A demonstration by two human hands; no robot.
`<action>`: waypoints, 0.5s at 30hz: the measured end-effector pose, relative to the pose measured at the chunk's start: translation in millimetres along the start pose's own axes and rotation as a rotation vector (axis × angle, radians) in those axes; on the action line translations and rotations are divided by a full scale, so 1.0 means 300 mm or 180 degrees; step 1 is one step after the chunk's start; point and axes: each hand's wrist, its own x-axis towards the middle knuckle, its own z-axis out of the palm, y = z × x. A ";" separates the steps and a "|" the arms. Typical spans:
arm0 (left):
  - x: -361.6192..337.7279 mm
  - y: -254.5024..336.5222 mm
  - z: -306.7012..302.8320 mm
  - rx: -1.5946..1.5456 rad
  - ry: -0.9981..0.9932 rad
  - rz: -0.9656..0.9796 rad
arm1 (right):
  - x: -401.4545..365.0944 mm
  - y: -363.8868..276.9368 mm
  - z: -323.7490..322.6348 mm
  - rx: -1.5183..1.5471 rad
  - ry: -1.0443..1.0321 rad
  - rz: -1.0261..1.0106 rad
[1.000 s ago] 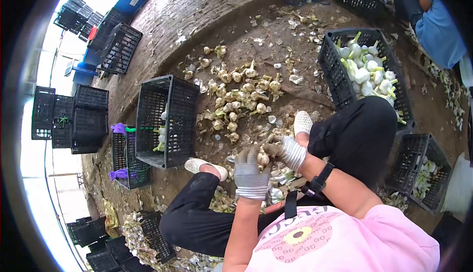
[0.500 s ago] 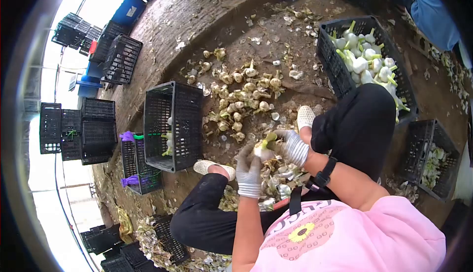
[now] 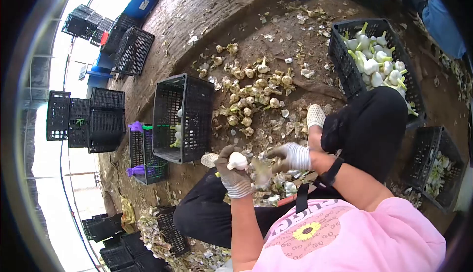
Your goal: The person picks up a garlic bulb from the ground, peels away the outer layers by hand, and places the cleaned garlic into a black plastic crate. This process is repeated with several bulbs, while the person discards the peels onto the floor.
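Left hand pinches a garlic bulb near a black crate's edge; a gap away, the right hand blurs; I can't tell its grip.

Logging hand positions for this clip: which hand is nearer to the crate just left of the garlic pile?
Left. The left hand, holding a white bulb, is a little right of the crate; the right hand is farther right, past the left one.
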 end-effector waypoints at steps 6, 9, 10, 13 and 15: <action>-0.105 -0.089 0.014 0.1063 -0.0942 0.0484 | 0.010 -0.008 0.049 0.1976 0.0719 -0.0769; -0.090 -0.053 -0.013 0.2076 -0.0978 0.0779 | 0.039 0.045 0.026 0.1290 0.1073 -0.1055; -0.071 -0.025 -0.034 0.3021 -0.1063 0.1223 | 0.041 0.040 0.019 0.1284 0.1024 -0.0937; -0.064 0.000 -0.011 0.4079 -0.1146 0.2043 | 0.056 0.039 0.028 0.1167 0.1031 -0.0975; -0.064 -0.003 0.010 0.4377 -0.1191 0.2360 | 0.043 0.025 0.033 0.0973 0.1057 -0.1119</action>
